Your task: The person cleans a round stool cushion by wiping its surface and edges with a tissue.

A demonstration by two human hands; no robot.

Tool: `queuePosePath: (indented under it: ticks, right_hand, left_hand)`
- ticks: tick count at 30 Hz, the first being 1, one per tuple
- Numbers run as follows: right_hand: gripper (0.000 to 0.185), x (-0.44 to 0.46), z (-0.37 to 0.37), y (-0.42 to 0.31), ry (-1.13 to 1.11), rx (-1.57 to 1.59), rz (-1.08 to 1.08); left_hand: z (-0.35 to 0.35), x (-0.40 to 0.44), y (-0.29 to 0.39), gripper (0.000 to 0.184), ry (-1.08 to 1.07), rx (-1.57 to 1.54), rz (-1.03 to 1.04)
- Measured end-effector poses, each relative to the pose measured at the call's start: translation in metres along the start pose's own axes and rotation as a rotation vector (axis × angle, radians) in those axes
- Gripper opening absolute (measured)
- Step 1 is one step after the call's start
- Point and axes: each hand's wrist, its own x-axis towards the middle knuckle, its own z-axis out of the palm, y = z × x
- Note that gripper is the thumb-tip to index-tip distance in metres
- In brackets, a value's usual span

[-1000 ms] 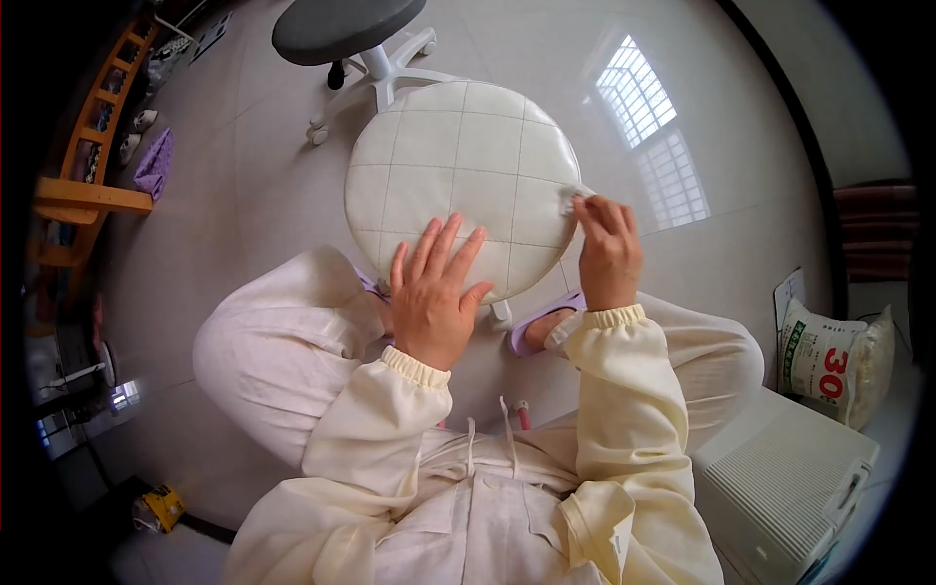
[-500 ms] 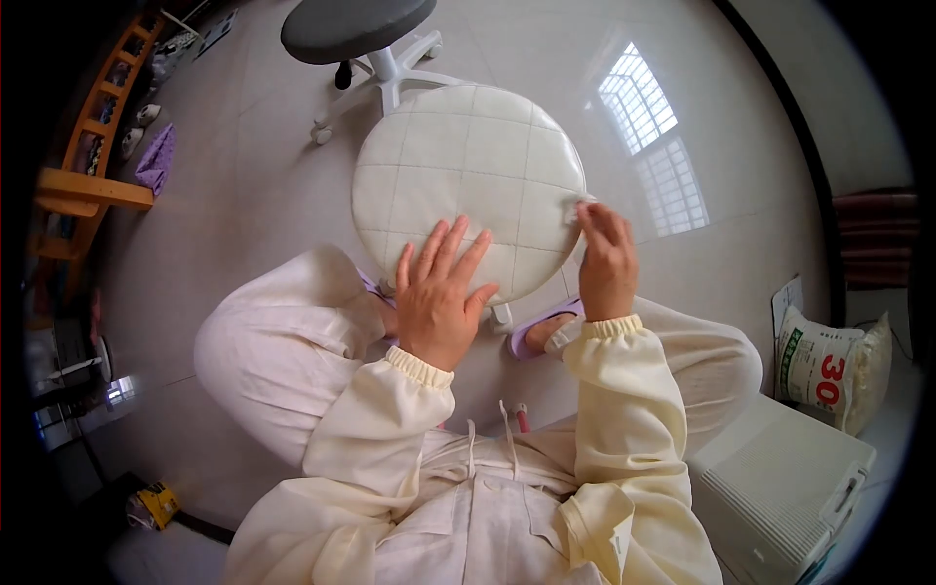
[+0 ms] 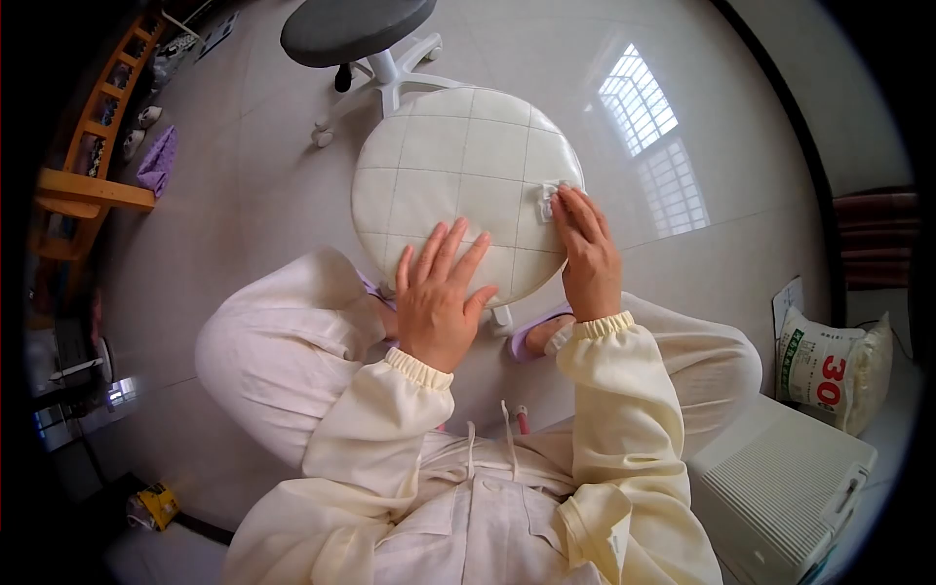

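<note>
In front of me stands a round stool with a cream, quilted seat. My left hand lies flat on the near left part of the seat, fingers spread, holding nothing. At the right side of the seat, my right hand presses a crumpled white wipe against the surface. Its fingers lie over the wipe's right edge, and part of the wipe sticks out to their left. Whether it is tissue or cloth I cannot tell.
A grey wheeled stool stands just beyond the seat. To my right are a ribbed white box and a printed plastic bag. Wooden shelving with a purple cloth beside it is on the left.
My right hand has moved left from the seat's right edge onto its top, and more of the white wipe shows now. The left hand stays in place.
</note>
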Motion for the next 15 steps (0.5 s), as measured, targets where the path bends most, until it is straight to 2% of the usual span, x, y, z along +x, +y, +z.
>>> queuePosePath:
  ticks: [1, 4, 5, 7, 8, 9, 11, 15]
  right_hand:
    - [0.041, 0.0, 0.001, 0.001, -0.002, -0.002, 0.002]
    - [0.042, -0.004, 0.004, 0.005, 0.045, 0.021, 0.307]
    - [0.042, -0.01, 0.009, 0.016, 0.046, 0.022, 0.305]
    - [0.042, -0.019, 0.011, 0.042, 0.041, 0.205, 0.57]
    - [0.043, -0.022, 0.009, 0.047, 0.095, 0.392, 0.654]
    - [0.043, -0.021, 0.009, 0.046, 0.094, 0.391, 0.654]
    - [0.044, -0.018, 0.006, 0.045, 0.155, 0.812, 0.795]
    - [0.041, -0.013, 0.013, 0.033, 0.108, 1.0, 0.784]
  left_hand:
    - [0.0, 0.0, 0.001, 0.061, -0.003, -0.002, -0.001]
    - [0.002, -0.001, -0.001, 0.061, 0.002, 0.006, 0.003]
    - [0.002, -0.001, -0.001, 0.061, 0.005, 0.007, 0.002]
    - [0.002, 0.0, -0.001, 0.06, -0.007, -0.02, -0.005]
    - [0.002, 0.0, -0.001, 0.06, -0.006, -0.02, -0.006]
    - [0.001, -0.001, -0.001, 0.06, -0.002, -0.021, -0.005]
    - [0.002, -0.001, -0.001, 0.06, 0.001, -0.024, -0.004]
    - [0.002, -0.001, -0.002, 0.061, 0.0, -0.014, -0.002]
